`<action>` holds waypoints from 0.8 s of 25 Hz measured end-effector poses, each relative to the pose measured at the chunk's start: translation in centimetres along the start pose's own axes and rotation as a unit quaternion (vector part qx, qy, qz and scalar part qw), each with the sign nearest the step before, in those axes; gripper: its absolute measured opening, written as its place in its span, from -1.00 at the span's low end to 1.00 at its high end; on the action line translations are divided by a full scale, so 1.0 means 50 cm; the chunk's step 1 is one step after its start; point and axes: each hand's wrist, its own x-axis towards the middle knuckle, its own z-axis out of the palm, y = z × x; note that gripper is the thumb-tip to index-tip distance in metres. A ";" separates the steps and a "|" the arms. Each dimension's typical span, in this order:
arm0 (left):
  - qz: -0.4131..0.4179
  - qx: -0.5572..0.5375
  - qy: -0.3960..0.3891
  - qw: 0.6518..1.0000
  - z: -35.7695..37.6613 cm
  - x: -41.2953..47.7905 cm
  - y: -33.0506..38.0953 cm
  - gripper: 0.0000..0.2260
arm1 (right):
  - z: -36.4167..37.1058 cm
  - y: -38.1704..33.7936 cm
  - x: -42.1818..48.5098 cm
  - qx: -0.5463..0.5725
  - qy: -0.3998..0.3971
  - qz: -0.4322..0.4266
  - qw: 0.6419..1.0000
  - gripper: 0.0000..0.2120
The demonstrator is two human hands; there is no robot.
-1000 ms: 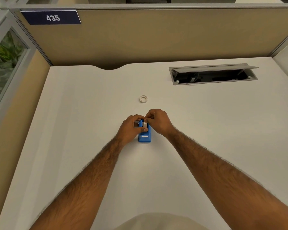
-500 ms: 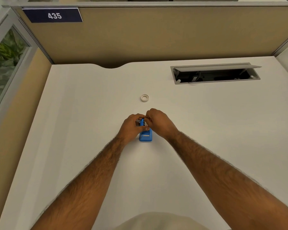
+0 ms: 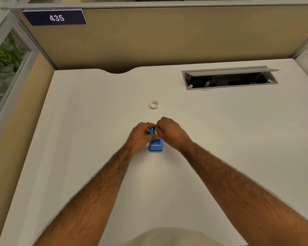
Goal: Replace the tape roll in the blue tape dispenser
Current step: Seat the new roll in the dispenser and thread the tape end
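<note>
A small blue tape dispenser point(image 3: 156, 146) stands on the white desk point(image 3: 96, 121), its cutter end toward me. My left hand point(image 3: 140, 134) wraps around its left side and holds it. My right hand point(image 3: 171, 131) comes in from the right, its fingertips pinched over the dispenser's far upper part on a roll seated there. That roll is almost fully hidden by my fingers; only a dark sliver shows. A second white tape roll point(image 3: 154, 105) lies flat on the desk just beyond my hands, untouched.
An open cable hatch point(image 3: 229, 79) is set into the desk at the back right. Tan partition walls point(image 3: 167, 38) close the back and left, with a sign reading 435 point(image 3: 56, 17). A glass panel point(image 3: 4, 68) stands at the far left.
The white roll seen between my right fingertips one second ago has sunk into the dispenser and is now covered. Both hands stay on the dispenser.
</note>
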 end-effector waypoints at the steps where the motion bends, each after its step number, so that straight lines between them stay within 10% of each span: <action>1: -0.001 0.001 -0.001 1.000 -0.001 0.000 -0.001 -0.60 | -0.001 -0.002 0.003 -0.005 0.000 0.002 1.000 -0.80; 20: 0.009 -0.001 -0.002 1.000 -0.005 -0.016 0.014 -0.55 | -0.004 -0.008 -0.013 -0.023 0.001 0.020 1.000 -0.75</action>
